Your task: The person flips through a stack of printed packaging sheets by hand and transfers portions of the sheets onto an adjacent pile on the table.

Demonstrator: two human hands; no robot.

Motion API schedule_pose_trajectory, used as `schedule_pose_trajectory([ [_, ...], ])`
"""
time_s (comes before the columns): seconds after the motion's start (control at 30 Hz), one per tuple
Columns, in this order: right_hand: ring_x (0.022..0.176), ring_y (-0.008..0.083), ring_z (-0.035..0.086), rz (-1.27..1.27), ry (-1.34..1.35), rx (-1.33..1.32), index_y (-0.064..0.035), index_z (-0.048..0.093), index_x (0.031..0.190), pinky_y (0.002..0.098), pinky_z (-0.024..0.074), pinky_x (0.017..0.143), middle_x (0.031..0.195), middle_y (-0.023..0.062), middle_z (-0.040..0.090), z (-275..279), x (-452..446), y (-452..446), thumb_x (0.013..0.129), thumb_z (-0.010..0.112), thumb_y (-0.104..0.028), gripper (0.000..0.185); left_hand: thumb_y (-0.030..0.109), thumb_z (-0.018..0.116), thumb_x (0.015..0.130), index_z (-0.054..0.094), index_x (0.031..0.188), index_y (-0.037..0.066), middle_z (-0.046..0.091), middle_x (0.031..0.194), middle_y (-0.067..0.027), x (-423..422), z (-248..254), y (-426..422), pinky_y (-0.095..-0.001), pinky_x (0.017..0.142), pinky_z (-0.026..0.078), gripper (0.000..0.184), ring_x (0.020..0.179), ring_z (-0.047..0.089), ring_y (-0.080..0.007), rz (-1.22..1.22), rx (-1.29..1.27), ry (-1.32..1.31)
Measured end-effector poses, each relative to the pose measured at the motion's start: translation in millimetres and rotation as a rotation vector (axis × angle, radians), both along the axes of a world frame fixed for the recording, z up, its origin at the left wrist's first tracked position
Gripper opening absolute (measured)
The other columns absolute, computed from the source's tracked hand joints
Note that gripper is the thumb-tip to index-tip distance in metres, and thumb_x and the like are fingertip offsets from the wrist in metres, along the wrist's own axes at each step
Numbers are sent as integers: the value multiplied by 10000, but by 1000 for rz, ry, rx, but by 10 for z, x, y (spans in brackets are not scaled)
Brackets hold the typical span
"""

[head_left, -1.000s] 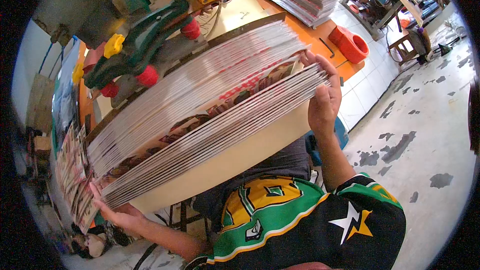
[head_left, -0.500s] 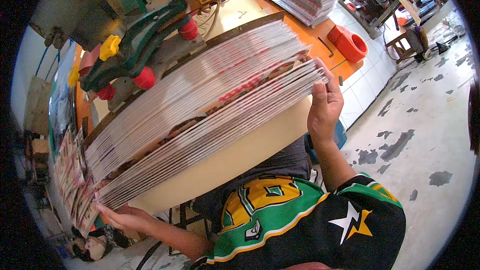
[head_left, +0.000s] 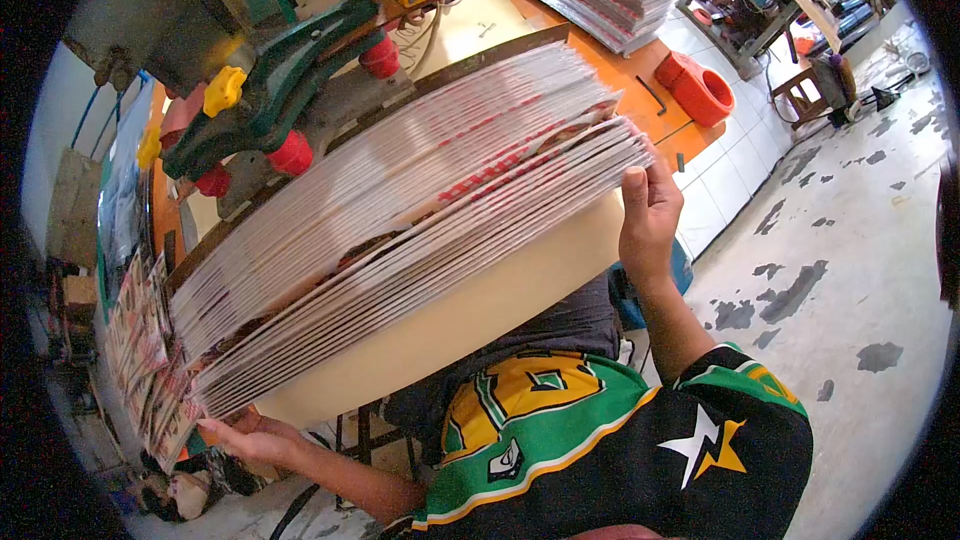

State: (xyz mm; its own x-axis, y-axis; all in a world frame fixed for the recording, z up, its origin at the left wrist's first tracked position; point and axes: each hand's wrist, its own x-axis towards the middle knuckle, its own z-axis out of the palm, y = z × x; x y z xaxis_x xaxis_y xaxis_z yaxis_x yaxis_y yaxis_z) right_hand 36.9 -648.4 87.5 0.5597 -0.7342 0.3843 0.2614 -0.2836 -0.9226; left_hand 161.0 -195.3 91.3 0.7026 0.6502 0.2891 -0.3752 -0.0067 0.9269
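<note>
A thick fanned row of flat, shiny, white-edged printed sheets [head_left: 400,195] lies across the middle. Its near part, a bundle of the same sheets [head_left: 430,265], stands a little apart from the rest, with a strip of red and brown print showing in the gap. My right hand [head_left: 652,225] grips the bundle's right end, thumb on the near side and fingers mostly hidden behind. At the lower left corner, my left hand [head_left: 250,442] pinches the bundle's other end. Under the near edge is a cream board [head_left: 450,340].
A dark green machine part with yellow knobs [head_left: 222,93] and red rollers [head_left: 290,152] stands behind the sheets. On the orange table [head_left: 625,75] are another sheet stack [head_left: 625,0], a red ring-shaped part [head_left: 695,88] and a hex key [head_left: 650,93]. More printed sheets [head_left: 145,360] lie left.
The near bundle has tilted and shifted slightly against the rest, so the printed strip in the gap looks narrower. My right hand has moved slightly down its end; my left hand barely moved.
</note>
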Motion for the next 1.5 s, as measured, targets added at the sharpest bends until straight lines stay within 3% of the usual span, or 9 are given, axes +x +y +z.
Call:
schedule_pose_trajectory([
  [0.33, 1231, 224, 539, 61, 56, -53, 82, 446, 1396, 346, 390, 1058, 1334, 166, 567, 15, -81, -88, 964, 621, -381, 657, 415, 543, 984, 443, 1381, -75, 569, 1304, -216, -16, 12, -60, -372, 944, 504, 638, 1155, 584, -287, 17, -17, -21],
  [0.4, 1228, 229, 544, 64, 63, -54, 79, 452, 1392, 352, 392, 1059, 1325, 167, 573, -9, -94, -110, 952, 634, -394, 672, 513, 552, 943, 477, 1372, -30, 512, 1393, -180, -36, 55, -138, -399, 920, 491, 696, 1204, 537, -319, 16, 37, 12],
  [0.67, 1265, 247, 521, 135, 50, -27, 65, 413, 1412, 371, 367, 1088, 1339, 167, 559, -24, -120, -79, 920, 670, -420, 737, 534, 581, 920, 530, 1308, -35, 565, 1320, -178, -13, -80, 14, -397, 882, 503, 691, 1153, 568, -313, 48, 36, 14],
  [0.93, 1232, 231, 537, 166, -34, 52, 56, 413, 1413, 359, 387, 1068, 1330, 154, 554, -11, -96, -105, 916, 692, -304, 675, 551, 570, 926, 543, 1282, -50, 608, 1243, -167, 11, -104, 143, -365, 788, 507, 700, 1034, 607, -279, 67, 101, 131],
  [1.2, 1199, 221, 563, 176, -76, 51, 55, 431, 1404, 348, 416, 1044, 1316, 152, 567, -34, -94, -171, 904, 712, -291, 670, 606, 523, 933, 453, 1384, -36, 540, 1353, -183, -24, -190, 118, -424, 1020, 427, 787, 1197, 536, -313, -61, -26, 67],
  [1.5, 1220, 222, 553, 165, -42, 53, 76, 452, 1379, 358, 414, 1050, 1331, 162, 563, -120, -107, -185, 907, 716, -225, 619, 594, 512, 942, 467, 1362, -16, 555, 1333, -154, -32, -293, 224, -418, 1025, 428, 742, 1182, 545, -297, -151, -66, 93],
])
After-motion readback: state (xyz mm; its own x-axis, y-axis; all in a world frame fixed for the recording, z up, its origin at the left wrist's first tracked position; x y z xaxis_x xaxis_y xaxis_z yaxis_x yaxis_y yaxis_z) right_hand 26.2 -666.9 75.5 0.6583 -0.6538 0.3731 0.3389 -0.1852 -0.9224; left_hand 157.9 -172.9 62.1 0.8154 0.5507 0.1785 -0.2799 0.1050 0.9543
